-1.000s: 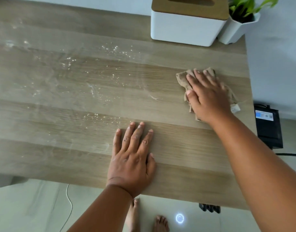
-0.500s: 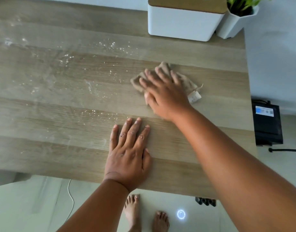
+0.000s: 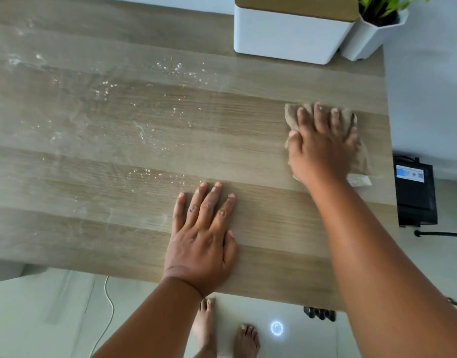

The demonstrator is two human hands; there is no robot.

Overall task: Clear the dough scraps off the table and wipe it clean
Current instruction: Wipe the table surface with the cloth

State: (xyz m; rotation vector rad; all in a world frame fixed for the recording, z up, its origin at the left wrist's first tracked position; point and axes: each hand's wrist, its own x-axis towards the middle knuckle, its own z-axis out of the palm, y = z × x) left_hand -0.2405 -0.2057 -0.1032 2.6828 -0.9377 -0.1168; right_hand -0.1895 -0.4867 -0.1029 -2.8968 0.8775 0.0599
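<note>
Wood-grain tabletop (image 3: 261,161) carries a white box (image 3: 292,34) at its far edge, w/ a potted plant (image 3: 374,24) just right of the box. Right hand (image 3: 323,148) presses a tan cloth (image 3: 290,117) flat near the right edge, below the box; fingers straight and spread on it, not curled round it. Left hand (image 3: 204,236) lies flat, fingers apart, holding nothing, near the front edge, left of the cloth.

Risks, as I judge: a dry sweep may smear flour rather than lift it; strokes toward the edge could drop dough scraps (image 3: 175,71) on the floor; the cloth may bunch up and skip patches.

Count: 1 cloth, 1 box, 1 plant, 2 hands; scraps are many specks left of the box, too small to count.
</note>
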